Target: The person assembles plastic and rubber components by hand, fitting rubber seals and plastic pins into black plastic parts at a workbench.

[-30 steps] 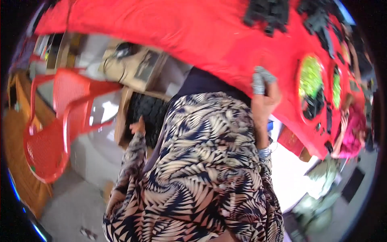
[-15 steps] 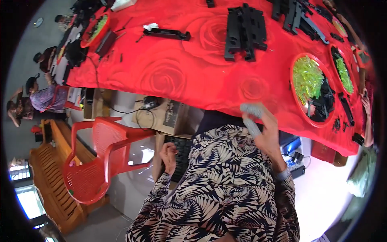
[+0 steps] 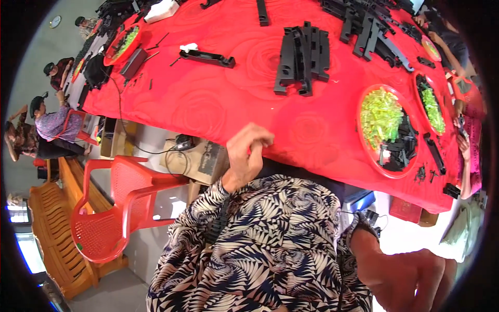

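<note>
My left hand (image 3: 247, 156) is raised to the near edge of the red-covered table (image 3: 208, 109). Its fingers are curled shut with nothing visible in them. My right hand (image 3: 410, 275) hangs low at the lower right, beside my patterned sleeve, fingers loosely apart and nothing seen in it. On the table beyond my left hand lies a stack of black plastic strips (image 3: 304, 57). To the right is a red plate (image 3: 366, 151) holding yellow-green translucent pieces (image 3: 379, 112) and small black parts.
A red plastic chair (image 3: 119, 208) stands at my left, with a cardboard box (image 3: 202, 158) and cables under the table. A wooden bench (image 3: 47, 223) runs along the far left. Other people (image 3: 52, 125) sit at the table's left end; another person's arm (image 3: 465, 145) is at the right.
The view has tipped up over the table. My left hand rose from beside my body to the table edge. My right hand, which held a grey object at the edge, dropped to the lower right.
</note>
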The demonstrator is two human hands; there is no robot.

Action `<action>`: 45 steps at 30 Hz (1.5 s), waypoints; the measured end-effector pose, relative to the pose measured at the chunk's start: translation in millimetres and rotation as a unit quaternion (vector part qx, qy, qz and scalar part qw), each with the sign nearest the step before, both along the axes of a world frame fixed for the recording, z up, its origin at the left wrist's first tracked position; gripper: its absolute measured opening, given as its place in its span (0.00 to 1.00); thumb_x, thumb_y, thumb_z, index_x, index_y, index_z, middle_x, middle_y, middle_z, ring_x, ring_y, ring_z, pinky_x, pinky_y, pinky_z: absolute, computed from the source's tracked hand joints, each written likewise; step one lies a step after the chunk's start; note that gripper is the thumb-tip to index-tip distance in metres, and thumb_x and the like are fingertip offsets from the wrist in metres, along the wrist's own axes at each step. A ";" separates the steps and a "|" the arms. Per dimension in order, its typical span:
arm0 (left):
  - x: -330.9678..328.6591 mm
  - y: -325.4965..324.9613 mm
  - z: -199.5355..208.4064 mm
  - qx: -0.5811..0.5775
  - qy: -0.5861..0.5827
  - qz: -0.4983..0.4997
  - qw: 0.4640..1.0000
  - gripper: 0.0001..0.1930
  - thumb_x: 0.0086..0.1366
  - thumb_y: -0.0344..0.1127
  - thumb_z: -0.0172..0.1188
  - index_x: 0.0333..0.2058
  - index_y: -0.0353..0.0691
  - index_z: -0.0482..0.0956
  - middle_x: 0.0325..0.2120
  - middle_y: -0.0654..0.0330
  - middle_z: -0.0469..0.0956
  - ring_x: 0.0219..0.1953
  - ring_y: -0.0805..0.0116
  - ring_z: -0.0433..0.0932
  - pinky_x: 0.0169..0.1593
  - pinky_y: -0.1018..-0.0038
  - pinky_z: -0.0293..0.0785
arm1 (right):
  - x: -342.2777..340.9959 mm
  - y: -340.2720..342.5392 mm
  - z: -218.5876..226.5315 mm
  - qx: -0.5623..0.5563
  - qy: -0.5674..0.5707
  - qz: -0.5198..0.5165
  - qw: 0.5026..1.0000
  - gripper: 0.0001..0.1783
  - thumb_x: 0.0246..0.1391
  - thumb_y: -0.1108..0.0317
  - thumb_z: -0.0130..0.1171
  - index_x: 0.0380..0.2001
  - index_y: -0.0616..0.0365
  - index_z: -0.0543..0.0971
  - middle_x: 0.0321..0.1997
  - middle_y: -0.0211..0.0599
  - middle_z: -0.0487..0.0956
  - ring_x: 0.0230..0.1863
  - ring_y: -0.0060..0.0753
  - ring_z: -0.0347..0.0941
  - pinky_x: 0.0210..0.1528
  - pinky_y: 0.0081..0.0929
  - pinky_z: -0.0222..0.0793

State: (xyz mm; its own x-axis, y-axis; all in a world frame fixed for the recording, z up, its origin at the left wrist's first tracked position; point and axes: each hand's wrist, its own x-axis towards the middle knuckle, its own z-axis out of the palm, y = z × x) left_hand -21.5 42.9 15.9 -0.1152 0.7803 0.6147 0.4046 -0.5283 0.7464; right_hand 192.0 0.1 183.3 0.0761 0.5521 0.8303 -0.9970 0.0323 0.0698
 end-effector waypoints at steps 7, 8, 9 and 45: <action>15.4 49.9 3.6 -0.076 -0.193 -0.018 0.978 0.10 0.61 0.16 0.46 0.35 0.32 0.75 0.27 0.60 0.76 0.27 0.76 0.76 0.30 0.80 0.73 | -31.9 -14.8 15.0 -0.074 0.090 -0.067 0.991 0.09 0.52 0.77 0.59 0.38 0.59 0.82 0.39 0.41 0.77 0.40 0.39 0.73 0.41 0.33 0.75; 16.3 52.1 2.1 -0.095 -0.202 -0.022 0.975 0.10 0.62 0.16 0.46 0.36 0.33 0.75 0.28 0.61 0.76 0.27 0.77 0.75 0.31 0.81 0.73 | -32.5 -14.2 13.0 -0.067 0.103 -0.062 0.991 0.10 0.52 0.77 0.60 0.39 0.60 0.82 0.39 0.42 0.77 0.40 0.40 0.73 0.41 0.34 0.75; 17.4 53.6 2.2 -0.093 -0.206 -0.025 0.974 0.10 0.62 0.16 0.46 0.36 0.33 0.75 0.28 0.61 0.76 0.27 0.77 0.75 0.31 0.81 0.73 | -26.0 -11.6 10.9 -0.064 0.099 -0.065 0.991 0.10 0.52 0.77 0.60 0.39 0.60 0.82 0.39 0.42 0.77 0.40 0.40 0.73 0.41 0.34 0.75; 66.6 171.6 22.0 -0.044 0.301 0.152 0.940 0.16 0.50 0.27 0.62 0.39 0.36 0.71 0.29 0.48 0.78 0.36 0.44 0.75 0.36 0.54 0.71 | 12.6 -23.9 6.0 0.096 0.091 -0.229 0.964 0.05 0.55 0.75 0.57 0.35 0.60 0.79 0.40 0.37 0.75 0.40 0.30 0.75 0.43 0.25 0.78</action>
State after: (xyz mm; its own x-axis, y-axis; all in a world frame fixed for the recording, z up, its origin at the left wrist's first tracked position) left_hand 45.2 214.5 37.9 0.0073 0.8185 0.5744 0.8905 -0.2666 0.3686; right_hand 204.6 -23.8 189.3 0.4291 0.2640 0.8638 -0.8520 0.4358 0.2901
